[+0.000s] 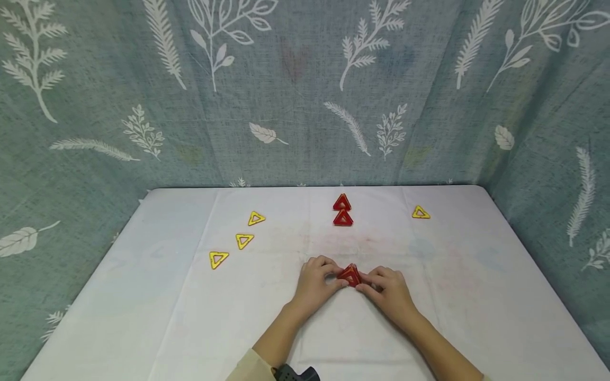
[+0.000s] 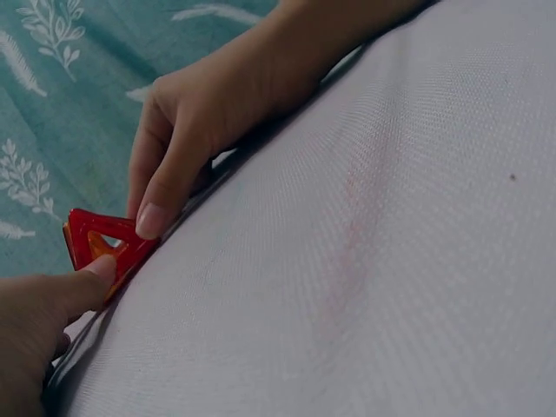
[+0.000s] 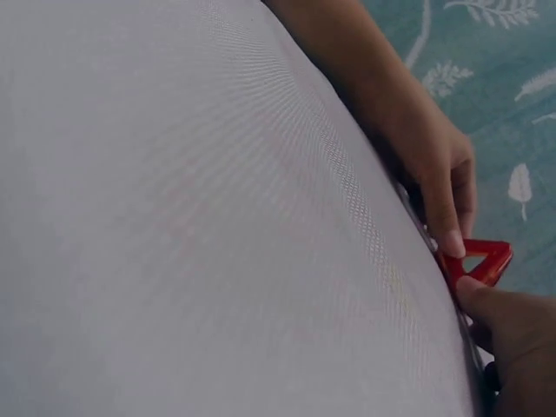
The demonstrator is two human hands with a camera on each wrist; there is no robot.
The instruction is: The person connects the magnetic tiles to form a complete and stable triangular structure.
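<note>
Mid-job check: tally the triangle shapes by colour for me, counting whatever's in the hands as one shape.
Yellow triangles: 4
Red triangle shapes: 3, one of them held between the left hand and right hand; I can't tell how many pieces make up each
Total: 7

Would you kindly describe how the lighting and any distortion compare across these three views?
Head view: brighter, fairly even light, no hard shadows standing out on the white cloth; left wrist view: dimmer, moiré-like ripples in the weave, the table edge bowed, perhaps by the lens; right wrist view: also dim, with similar ripples and bowing, though the held triangle has a readable outline.
</note>
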